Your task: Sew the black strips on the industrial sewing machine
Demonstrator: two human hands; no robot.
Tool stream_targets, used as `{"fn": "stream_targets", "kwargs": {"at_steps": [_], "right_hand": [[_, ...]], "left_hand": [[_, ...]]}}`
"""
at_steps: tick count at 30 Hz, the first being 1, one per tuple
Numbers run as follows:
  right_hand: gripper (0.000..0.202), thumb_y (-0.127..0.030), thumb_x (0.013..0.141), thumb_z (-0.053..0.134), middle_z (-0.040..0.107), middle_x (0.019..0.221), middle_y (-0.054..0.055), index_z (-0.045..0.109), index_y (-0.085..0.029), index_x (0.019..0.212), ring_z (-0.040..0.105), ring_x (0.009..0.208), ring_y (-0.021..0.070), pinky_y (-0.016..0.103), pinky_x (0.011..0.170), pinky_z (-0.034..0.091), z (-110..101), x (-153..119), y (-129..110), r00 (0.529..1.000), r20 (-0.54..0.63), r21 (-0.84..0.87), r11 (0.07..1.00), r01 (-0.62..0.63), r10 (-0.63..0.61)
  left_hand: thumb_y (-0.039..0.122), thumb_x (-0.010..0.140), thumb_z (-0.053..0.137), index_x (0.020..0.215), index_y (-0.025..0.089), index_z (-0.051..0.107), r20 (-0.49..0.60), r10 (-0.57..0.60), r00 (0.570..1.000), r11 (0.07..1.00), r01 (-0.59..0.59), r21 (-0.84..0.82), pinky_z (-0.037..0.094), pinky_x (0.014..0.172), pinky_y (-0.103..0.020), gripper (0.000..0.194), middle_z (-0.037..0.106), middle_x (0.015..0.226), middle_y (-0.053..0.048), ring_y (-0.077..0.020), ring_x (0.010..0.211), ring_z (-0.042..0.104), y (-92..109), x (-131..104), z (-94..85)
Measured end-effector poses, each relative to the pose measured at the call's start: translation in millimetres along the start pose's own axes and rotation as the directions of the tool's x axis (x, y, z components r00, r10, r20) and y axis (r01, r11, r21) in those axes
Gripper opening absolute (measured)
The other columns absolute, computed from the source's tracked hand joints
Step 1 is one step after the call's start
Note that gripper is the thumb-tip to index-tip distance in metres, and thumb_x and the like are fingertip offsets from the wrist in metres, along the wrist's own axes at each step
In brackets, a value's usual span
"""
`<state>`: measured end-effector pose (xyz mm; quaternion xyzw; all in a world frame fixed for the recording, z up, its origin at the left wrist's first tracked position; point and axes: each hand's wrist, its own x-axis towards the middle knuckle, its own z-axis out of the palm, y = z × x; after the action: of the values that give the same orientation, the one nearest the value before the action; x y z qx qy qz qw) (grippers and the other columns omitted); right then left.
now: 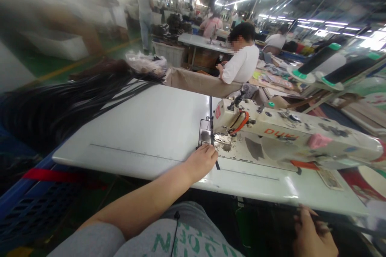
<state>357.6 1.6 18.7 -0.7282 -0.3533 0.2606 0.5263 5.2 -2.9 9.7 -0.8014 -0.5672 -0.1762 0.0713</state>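
Observation:
A narrow black strap (217, 164) runs front to back beside the needle end of a white sewing machine (256, 124). My left hand (203, 162) rests on the table at the machine's left, fingers together and pressed down on the strap near the metal plate (205, 135). Part of the strap is hidden under those fingers. Below the front edge of the table, at the lower right, my right hand (313, 235) has its fingers curled; what is between them is dark and blurred.
The white table (144, 120) has a ruler scale along its front. Many long black straps (66, 100) hang over its left end, above a blue basket (45, 204). Thread cones (316, 60) stand at right. Beyond the table, a person in white (243, 62) sits working.

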Motion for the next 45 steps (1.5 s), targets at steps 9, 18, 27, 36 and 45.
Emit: {"fn": "stream_targets", "kwargs": {"at_steps": [9, 18, 27, 36, 45], "right_hand": [[0.057, -0.065, 0.075, 0.076, 0.073, 0.09, 0.008, 0.075, -0.013, 0.098, 0.064, 0.079, 0.0206, 0.03, 0.072, 0.054, 15.4, -21.7, -24.9, 0.959, 0.205, -0.151, 0.962, 0.229, -0.197], [0.065, -0.073, 0.076, 0.071, 0.069, 0.073, 0.003, 0.078, -0.016, 0.107, 0.064, 0.066, 0.019, 0.029, 0.066, 0.055, 32.9, -45.8, -12.3, 0.824, 0.519, -0.143, 0.927, 0.348, -0.229], [0.057, -0.066, 0.087, 0.066, 0.071, 0.075, 0.005, 0.077, -0.016, 0.111, 0.067, 0.067, 0.0195, 0.029, 0.072, 0.059, 46.0, -72.7, -11.8, 0.683, 0.691, -0.071, 0.917, 0.392, -0.238], [0.045, -0.059, 0.097, 0.054, 0.073, 0.077, 0.006, 0.074, -0.019, 0.096, 0.069, 0.071, 0.0202, 0.027, 0.071, 0.057, 61.9, -81.6, -15.3, 0.573, 0.765, -0.05, 0.86, 0.508, -0.294], [0.051, -0.043, 0.102, 0.043, 0.075, 0.088, 0.006, 0.058, -0.019, 0.145, 0.071, 0.077, 0.0204, 0.03, 0.077, 0.056, 86.7, -99.4, -35.7, 0.466, 0.852, -0.104, 0.794, 0.599, -0.24]], "left_hand": [[0.014, 0.101, 0.049, 0.109, 0.013, 0.065, -0.02, -0.032, 0.999, 0.999, 0.032, -0.019, 0.049, 0.109, -0.037, 0.018, 0.066, 0.112, -0.012, -0.0223, 0.112, 0.064, 0.1, -0.4, 0.4], [0.004, 0.097, 0.044, 0.117, 0.014, 0.068, -0.025, -0.097, 0.995, 0.992, 0.095, -0.08, 0.035, 0.125, -0.044, 0.032, 0.069, 0.126, -0.013, -0.0225, 0.13, 0.061, -5.3, -4.0, 12.5], [0.009, 0.1, 0.043, 0.127, 0.02, 0.065, 0.032, -0.297, 0.954, 0.917, 0.295, -0.268, 0.025, 0.129, -0.05, 0.037, 0.066, 0.141, -0.007, -0.0237, 0.15, 0.043, -20.3, 3.6, 13.5], [0.016, 0.102, 0.045, 0.127, 0.024, 0.063, 0.133, -0.357, 0.925, 0.871, 0.381, -0.31, 0.022, 0.129, -0.056, 0.032, 0.061, 0.148, -0.006, -0.0229, 0.152, 0.038, -21.8, 9.5, 6.5], [0.014, 0.091, 0.057, 0.124, 0.023, 0.067, 0.082, -0.464, 0.882, 0.792, 0.454, -0.409, 0.038, 0.122, -0.056, 0.036, 0.063, 0.143, -0.01, -0.029, 0.147, 0.045, -48.4, 21.6, 18.0]]}}
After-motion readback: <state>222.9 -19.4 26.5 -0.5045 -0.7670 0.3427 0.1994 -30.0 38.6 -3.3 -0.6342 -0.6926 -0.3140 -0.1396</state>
